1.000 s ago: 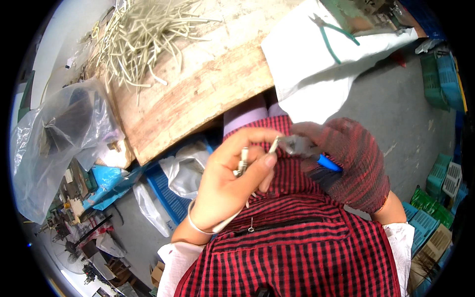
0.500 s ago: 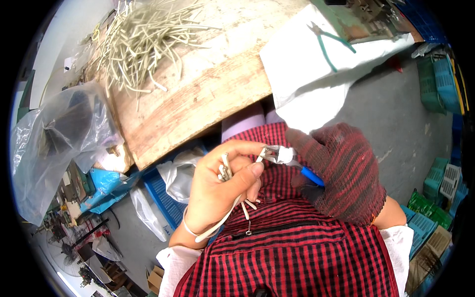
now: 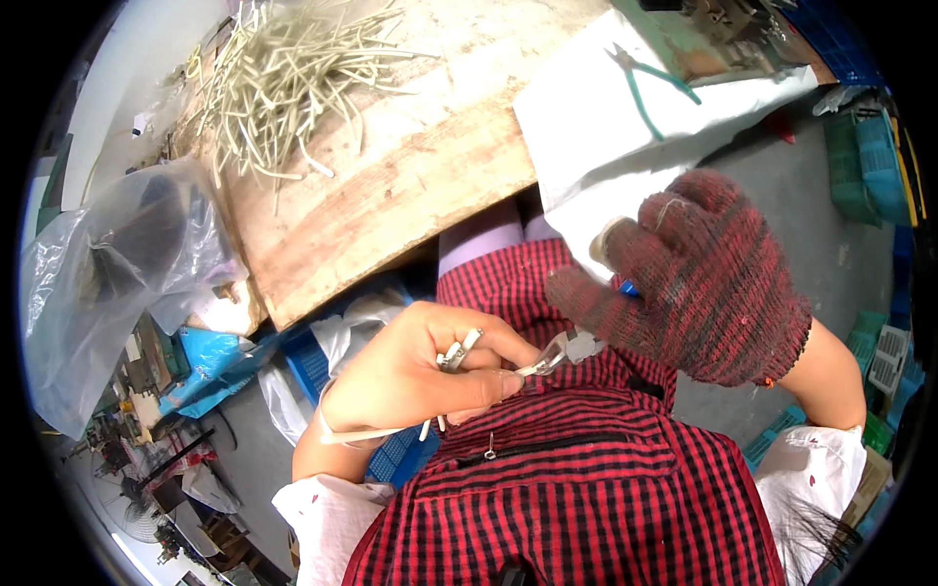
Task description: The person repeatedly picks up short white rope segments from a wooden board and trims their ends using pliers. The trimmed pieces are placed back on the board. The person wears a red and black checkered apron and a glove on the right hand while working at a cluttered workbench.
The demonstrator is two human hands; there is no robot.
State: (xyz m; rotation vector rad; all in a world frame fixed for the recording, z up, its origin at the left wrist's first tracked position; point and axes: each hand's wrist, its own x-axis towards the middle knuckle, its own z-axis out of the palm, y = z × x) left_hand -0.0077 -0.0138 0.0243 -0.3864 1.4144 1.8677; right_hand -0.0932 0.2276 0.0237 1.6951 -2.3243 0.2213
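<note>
Several short cream cord pieces (image 3: 459,350) are held in my bare left hand (image 3: 410,381), low centre, with one end pinched between thumb and forefinger. At that end are the metal jaws of a pair of pliers (image 3: 576,347). My right hand (image 3: 689,283), in a red-and-black knit glove, grips the pliers, whose blue handle shows between its fingers. A red-checked apron (image 3: 576,498) lies beneath both hands.
A wooden table (image 3: 391,225) bears a pile of cream cords (image 3: 274,93) and white sheeting (image 3: 576,137) with green-handled pliers (image 3: 640,88). A clear plastic bag (image 3: 107,273) hangs at left; a blue crate (image 3: 410,459) stands below. Plastic baskets (image 3: 870,166) line the right.
My right hand has risen and turned rightward, tilting the pliers so their jaws now sit lower. My left hand has shifted down and left, still holding the cords.
</note>
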